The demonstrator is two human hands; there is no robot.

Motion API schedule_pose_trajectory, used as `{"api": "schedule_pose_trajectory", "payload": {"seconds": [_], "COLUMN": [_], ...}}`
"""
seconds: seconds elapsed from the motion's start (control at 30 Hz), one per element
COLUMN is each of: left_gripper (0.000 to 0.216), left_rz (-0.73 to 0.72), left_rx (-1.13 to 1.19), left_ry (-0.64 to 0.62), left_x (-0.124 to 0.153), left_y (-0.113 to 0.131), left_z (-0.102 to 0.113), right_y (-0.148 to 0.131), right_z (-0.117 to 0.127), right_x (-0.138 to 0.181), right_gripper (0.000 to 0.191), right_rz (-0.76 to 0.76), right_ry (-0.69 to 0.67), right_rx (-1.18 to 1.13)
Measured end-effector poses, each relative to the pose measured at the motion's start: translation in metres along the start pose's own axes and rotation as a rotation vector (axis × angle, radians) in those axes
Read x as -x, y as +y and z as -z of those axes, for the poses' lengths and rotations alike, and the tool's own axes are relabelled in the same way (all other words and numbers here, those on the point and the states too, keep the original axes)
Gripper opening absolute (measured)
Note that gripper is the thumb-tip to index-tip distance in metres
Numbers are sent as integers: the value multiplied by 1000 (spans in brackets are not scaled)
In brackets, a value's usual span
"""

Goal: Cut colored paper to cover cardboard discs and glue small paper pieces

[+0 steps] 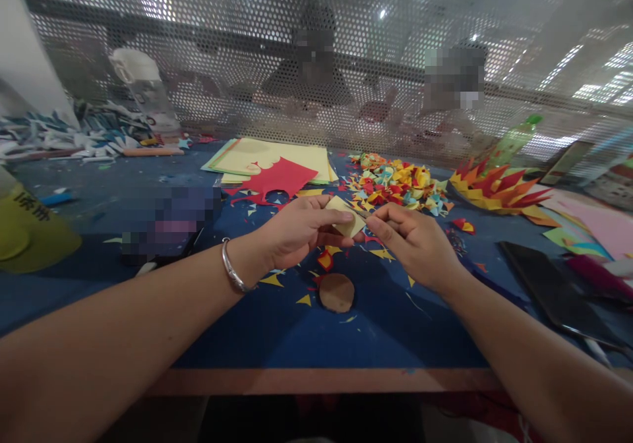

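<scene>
My left hand [304,227] pinches a small pale yellow piece of paper [340,207] above the blue table, thumb on top. At the paper's right edge, my right hand [408,235] is closed around a thin, dark, blade-like tool [359,211]; its kind is mostly hidden by the fingers. Below the hands lies a round brown disc [337,293]. A small folded red and yellow paper piece [325,260] sits just behind it. Yellow paper scraps [304,300] are scattered around. Behind my left hand, a cut-out red sheet [279,178] rests on stacked pale yellow paper [297,151].
A heap of coloured folded paper [400,182] and a red-and-yellow spiky paper ring [499,189] stand at the back right. Phones lie on both sides, one dark phone [558,291] at right. A clear bottle [151,93] stands back left; a perforated metal screen [222,67] closes the back.
</scene>
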State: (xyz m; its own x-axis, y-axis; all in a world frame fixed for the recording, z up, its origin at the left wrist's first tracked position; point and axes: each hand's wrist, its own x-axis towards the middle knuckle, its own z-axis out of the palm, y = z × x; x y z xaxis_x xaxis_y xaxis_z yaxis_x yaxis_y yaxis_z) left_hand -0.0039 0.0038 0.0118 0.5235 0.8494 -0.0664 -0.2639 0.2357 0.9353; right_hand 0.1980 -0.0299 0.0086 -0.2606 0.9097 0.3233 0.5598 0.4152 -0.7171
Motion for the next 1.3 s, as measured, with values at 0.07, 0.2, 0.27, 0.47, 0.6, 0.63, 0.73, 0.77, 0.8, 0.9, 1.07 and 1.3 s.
{"api": "schedule_pose_trajectory", "payload": {"seconds": [0.07, 0.2, 0.27, 0.47, 0.6, 0.63, 0.73, 0.77, 0.8, 0.9, 1.07, 1.3], "left_gripper": [9, 8, 7, 2, 2, 2, 2, 2, 2, 2, 2, 4], "left_rz": [5, 15, 18, 36, 28, 28, 38, 43, 48, 59, 87, 97], "left_rx": [-4, -5, -3, 8, 28, 31, 33, 34, 34, 38, 23, 16], "left_ry": [-3, -6, -9, -7, 6, 8, 13, 15, 14, 12, 1, -13], "left_x": [0, 0, 0, 0, -2, -2, -2, -2, -2, -3, -3, -3], "left_y": [0, 0, 0, 0, -1, -1, -1, -1, -2, -2, -1, 0], "left_z": [0, -1, -1, 1, 3, 3, 4, 4, 4, 5, 5, 6], "right_y": [-1, -1, -1, 0, 1, 1, 0, 0, 0, 0, 1, 0], "right_z": [0, 0, 0, -1, -1, -1, -1, -1, -2, -2, -2, -2], "right_x": [0, 0, 0, 0, 0, 0, 0, 0, 0, 0, 0, 0], "right_gripper": [32, 32, 33, 33, 33, 32, 32, 32, 32, 32, 33, 36], "right_rz": [17, 24, 20, 41, 62, 65, 61, 58, 56, 54, 47, 40], "right_ry": [8, 14, 11, 12, 32, 37, 36, 31, 27, 33, 33, 31], "right_rx": [4, 21, 20, 4, 36, 41, 36, 32, 30, 35, 42, 47]}}
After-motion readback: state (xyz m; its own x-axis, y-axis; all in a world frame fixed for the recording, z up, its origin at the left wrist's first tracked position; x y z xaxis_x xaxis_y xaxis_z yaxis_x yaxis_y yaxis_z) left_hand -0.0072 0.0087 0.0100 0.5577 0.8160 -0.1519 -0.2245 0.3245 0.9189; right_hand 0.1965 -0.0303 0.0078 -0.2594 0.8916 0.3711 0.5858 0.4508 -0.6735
